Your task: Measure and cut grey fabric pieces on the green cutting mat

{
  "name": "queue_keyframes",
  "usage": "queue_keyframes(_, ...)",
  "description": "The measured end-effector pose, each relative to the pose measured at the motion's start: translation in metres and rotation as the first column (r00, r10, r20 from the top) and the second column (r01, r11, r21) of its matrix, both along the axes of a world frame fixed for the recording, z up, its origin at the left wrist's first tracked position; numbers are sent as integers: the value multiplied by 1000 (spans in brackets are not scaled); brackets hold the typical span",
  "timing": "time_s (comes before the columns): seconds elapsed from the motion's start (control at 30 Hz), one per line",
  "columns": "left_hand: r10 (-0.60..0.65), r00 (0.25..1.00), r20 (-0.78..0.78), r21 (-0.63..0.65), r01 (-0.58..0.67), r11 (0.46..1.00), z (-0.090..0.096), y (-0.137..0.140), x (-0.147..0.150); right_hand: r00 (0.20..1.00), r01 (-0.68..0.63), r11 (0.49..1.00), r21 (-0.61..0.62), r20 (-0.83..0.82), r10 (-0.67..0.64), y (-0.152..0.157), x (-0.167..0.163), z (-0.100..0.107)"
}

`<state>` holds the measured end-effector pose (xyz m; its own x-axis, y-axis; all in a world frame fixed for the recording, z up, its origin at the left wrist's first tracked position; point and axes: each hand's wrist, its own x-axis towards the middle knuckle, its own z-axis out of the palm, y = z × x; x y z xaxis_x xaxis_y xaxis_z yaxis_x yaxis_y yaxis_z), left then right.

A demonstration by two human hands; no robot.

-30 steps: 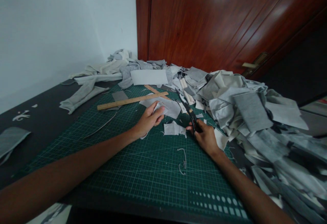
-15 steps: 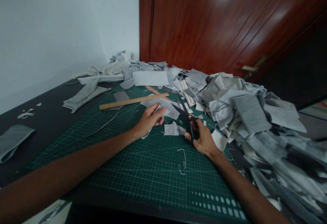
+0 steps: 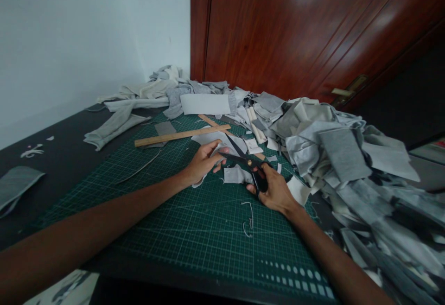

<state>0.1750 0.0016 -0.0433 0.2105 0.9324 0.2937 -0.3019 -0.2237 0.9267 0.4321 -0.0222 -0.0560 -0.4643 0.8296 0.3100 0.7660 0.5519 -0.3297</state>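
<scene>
From the head view we see our left hand (image 3: pixel 205 160) with fingers and thumb pinched around a small fabric piece (image 3: pixel 218 147), held over the cutting mat (image 3: pixel 208 231), an end of it showing below the palm. Our right hand (image 3: pixel 277 188) is wrapped around the handles of the black scissors (image 3: pixel 249 162), whose blades are spread, the nearer one reaching to the left fingers; we cannot tell whether it touches the cloth. We judge the fabric light, soft and limp, apt to fold, so best gripped close to the edge, fingertips kept off the blade line. The scissors look stiff and rather heavier, and are best held by the handle loops.

Around them, a pale cloth scrap (image 3: pixel 237 174) lies just beneath the scissors, and a larger grey piece (image 3: pixel 239 143) sits behind the left hand, under the far blade; either could catch on the tips. Beyond, a wooden ruler (image 3: pixel 182 135) crosses the mat. On our right, a heap of fabric offcuts (image 3: pixel 344 152) crowds the tabletop (image 3: pixel 69 131), limiting room for that elbow
</scene>
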Motion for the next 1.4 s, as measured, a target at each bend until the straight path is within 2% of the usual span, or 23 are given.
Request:
queue_keyframes(0.2,-27,998,-48,29,28,999,-4,2,-2,999,19,1000,-18,33,-19,-1,0,2)
queue_keyframes(0.57,-23,999,-42,20,23,1000,-9,3,-3,999,35,999,-10,-7,-35,-2,0,2)
queue_keyframes(0.77,-46,991,122,20,44,999,-3,-1,-2,998,56,998,3,-21,-56,-2,0,2)
queue_keyframes(1.1,41,991,130,11,-42,999,-2,0,-1,996,85,996,13,-4,-85,-1,0,1)
queue_keyframes(1.4,61,991,119,-8,-61,998,-3,1,0,995,98,995,35,18,-99,1,5,1)
